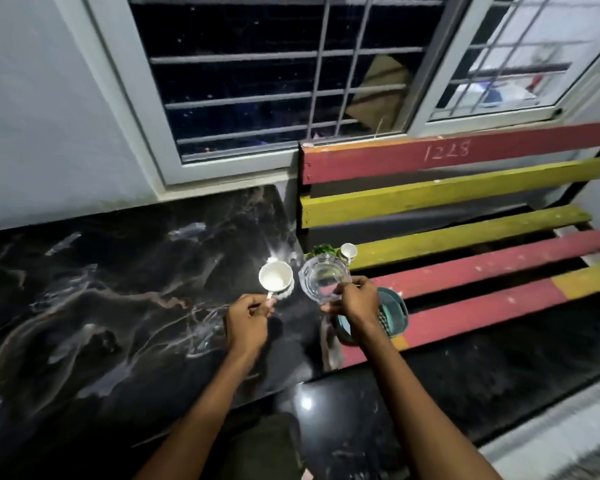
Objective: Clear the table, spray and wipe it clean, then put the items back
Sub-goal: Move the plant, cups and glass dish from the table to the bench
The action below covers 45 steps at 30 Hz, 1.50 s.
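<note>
On the far left we have the black marble-patterned tabletop, bare across most of its width, with pale smears on it that could be veining, wet streaks or glare; we cannot tell which. Moving toward the middle, our left hand is closed on the handle of a white ceramic cup, whose open mouth faces up at us and which sits over the table's right end; whether its base touches the marble or hangs just above it is not clear. Just beside it, our right hand pinches the near rim of a clear glass bowl, held at the seam between the table and the red-and-yellow slatted wooden bench. Beyond the bowl, on the bench's left end, stand a small white cup and some green leaves, and under our right wrist lies a teal plastic basket. We judge that both pieces are mid-transfer, though which way is uncertain. The relation that matters: the cup lies forward of the left hand with its handle pointing back at us, open table to its left, while the bowl lies forward and slightly left of the right hand, so the right hand is the nearer one to the bench.
</note>
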{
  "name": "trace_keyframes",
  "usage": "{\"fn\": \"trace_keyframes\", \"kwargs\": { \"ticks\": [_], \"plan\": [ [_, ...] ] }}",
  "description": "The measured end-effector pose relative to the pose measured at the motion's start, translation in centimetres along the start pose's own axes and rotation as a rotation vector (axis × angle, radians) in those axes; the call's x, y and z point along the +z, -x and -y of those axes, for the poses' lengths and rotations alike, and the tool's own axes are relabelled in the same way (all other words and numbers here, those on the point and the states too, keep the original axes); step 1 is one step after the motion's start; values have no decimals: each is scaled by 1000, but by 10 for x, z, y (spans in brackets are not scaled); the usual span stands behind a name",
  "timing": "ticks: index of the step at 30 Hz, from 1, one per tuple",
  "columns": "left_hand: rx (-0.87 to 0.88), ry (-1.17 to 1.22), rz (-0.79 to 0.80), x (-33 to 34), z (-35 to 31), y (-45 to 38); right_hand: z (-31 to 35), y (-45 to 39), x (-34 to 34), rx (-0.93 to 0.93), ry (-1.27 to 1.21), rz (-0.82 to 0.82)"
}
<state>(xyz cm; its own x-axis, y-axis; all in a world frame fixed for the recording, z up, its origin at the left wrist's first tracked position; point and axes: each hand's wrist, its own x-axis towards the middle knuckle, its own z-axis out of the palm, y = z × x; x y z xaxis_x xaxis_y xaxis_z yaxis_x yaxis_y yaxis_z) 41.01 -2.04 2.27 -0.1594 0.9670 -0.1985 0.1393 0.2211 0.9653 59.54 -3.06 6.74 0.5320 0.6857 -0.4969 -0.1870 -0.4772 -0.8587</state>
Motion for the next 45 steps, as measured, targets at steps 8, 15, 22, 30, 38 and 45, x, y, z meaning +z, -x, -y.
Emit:
{"fn": "trace_keyframes", "kwargs": {
  "ticks": [8,15,22,30,38,45],
  "plan": [
    [-50,-16,100,114,2,-23,8,-85,-80,59,-2,-145],
    [-2,-123,178,231,8,-60,14,-174,-143,176,-38,-272],
    [-51,-231,127,352,30,-116,9,-302,-185,253,0,-318],
    [-291,-294,-18,468,77,-167,-23,-471,-200,340,91,-211],
    [-619,-210,-256,531,125,-193,-46,-556,-188,325,246,-112],
    [-700,-9,-396,552,147,-226,-68,-601,-177,346,312,-51]
  ]
}}
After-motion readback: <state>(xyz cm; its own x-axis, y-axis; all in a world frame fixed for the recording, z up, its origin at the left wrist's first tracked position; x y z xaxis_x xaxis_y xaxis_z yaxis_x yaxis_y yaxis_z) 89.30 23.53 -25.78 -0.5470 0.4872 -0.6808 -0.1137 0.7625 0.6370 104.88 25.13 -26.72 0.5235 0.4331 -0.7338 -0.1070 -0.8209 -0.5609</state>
